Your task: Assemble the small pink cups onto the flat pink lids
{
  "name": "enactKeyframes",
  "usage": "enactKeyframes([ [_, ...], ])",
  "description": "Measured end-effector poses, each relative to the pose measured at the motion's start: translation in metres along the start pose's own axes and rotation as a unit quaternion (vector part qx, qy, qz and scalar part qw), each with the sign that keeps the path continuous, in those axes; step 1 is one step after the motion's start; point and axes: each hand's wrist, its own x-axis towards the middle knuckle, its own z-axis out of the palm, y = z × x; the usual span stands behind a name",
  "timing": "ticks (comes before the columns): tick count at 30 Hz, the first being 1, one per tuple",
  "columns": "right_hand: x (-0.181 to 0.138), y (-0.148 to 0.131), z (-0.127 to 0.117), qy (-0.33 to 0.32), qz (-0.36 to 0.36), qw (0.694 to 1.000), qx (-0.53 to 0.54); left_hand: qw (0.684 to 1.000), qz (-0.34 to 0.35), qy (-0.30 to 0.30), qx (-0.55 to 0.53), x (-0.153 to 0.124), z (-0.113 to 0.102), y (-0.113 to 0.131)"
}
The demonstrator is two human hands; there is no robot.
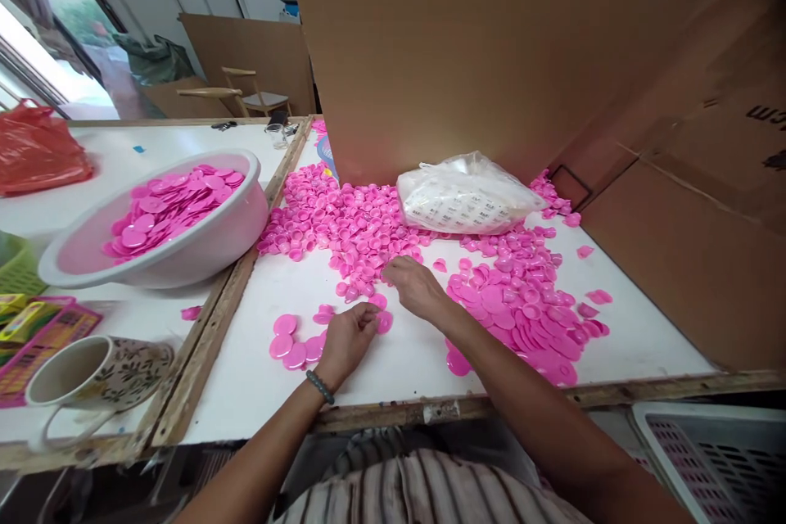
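striped shirt (430, 491) fills the bottom edge, closest of all, and both bare arms go out from it. biggest is the brown cardboard wall (491, 41), which stands up at the back and right side of the white table (246, 393). next comes the heap of small pink caps (344, 221), spread along the foot of the wall. to the right of it lies a heap of flat pink discs (521, 319), many on top of each other. a pink bowl (202, 254) sits on the next table to the left, with more flat discs inside. a clear bag (467, 196) full of white things rests on the caps, against the wall. a flowery cup (98, 377) stands at the front left. the right hand (414, 286) lies palm down at the near edge of the caps, fingers bent onto them; i cannot tell if it has hold of one. the left hand (347, 340) is just beside it, fingers curled in and tips pressed together, right next to a few loose discs (288, 348) on the table. i cannot tell if it pinches one. a dark bead band (320, 386) goes round its wrist.
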Motion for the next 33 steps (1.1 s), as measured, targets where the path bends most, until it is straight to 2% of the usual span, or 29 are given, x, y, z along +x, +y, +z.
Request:
enactKeyframes([
  [4, 0.016, -0.013, 0.008, -0.017, -0.037, 0.999, 0.027, 0.999, -0.034, -0.024, 0.03, -0.009, -0.003, 0.001],
  [9, 0.021, -0.023, 0.019, -0.043, -0.052, 0.998, -0.008, 0.994, -0.006, 0.014, 0.109, -0.019, -0.003, 0.003],
  [12, 0.021, -0.023, 0.024, -0.067, -0.026, 0.997, -0.033, 0.993, 0.013, 0.01, 0.113, -0.022, -0.002, 0.003],
  [15, 0.01, -0.018, 0.022, -0.061, 0.009, 0.998, -0.012, 0.993, 0.021, 0.009, 0.114, -0.023, 0.001, 0.001],
  [19, -0.019, -0.019, 0.013, -0.032, 0.022, 0.999, 0.036, 0.995, 0.005, 0.01, 0.096, -0.023, 0.004, -0.001],
  [21, -0.035, -0.025, 0.011, -0.022, 0.011, 0.998, 0.056, 0.997, -0.001, 0.008, 0.075, -0.023, 0.004, -0.001],
  [24, -0.05, -0.034, 0.017, -0.045, -0.021, 0.998, 0.043, 0.998, -0.003, 0.006, 0.064, -0.023, 0.004, -0.001],
  [30, -0.05, -0.043, 0.032, -0.069, -0.056, 0.996, -0.014, 0.999, -0.005, 0.006, 0.046, -0.02, 0.008, -0.004],
  [33, -0.052, -0.045, 0.034, -0.045, -0.077, 0.995, -0.034, 0.999, -0.006, 0.008, 0.041, -0.019, 0.009, -0.006],
])
